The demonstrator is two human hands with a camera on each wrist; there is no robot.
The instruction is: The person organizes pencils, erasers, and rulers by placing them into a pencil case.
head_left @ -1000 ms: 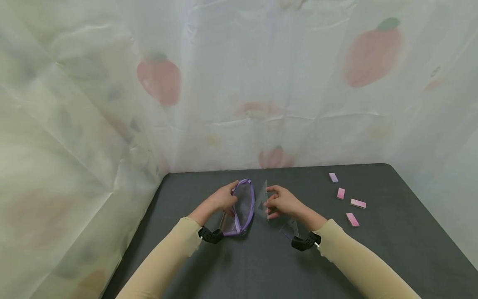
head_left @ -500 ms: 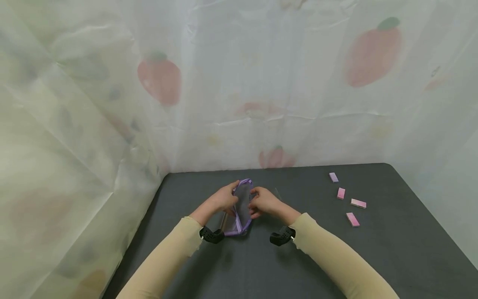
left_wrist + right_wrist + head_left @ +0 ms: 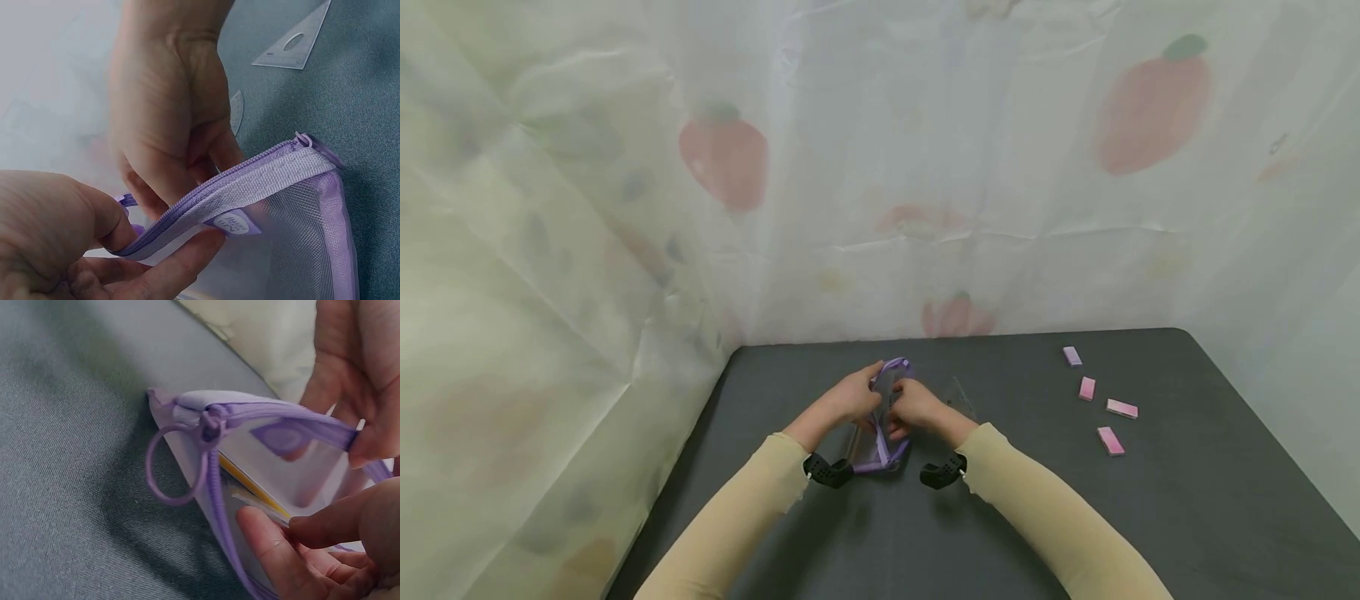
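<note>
Since a second ago, right hand (image 3: 913, 408) has let go of the clear set square and come to the pouch (image 3: 883, 433); set square (image 3: 961, 400) is now lying on the table (image 3: 1150, 517) just beside it.

Head view: both hands are meeting at the purple mesh pouch, mid-table, near the curtain. Left hand (image 3: 850, 398) is gripping its left edge. Four pink erasers (image 3: 1108, 440) are lying well apart, to the right.

Left wrist view: left thumb and finger are pinching the zipper band (image 3: 244, 187); right hand (image 3: 169, 106) is pinching it behind.

Right wrist view: zipper ring (image 3: 178, 465) is hanging at the pouch's end; right fingers (image 3: 275, 550) are curling under the opened mouth, something yellow (image 3: 250, 484) inside.
</note>
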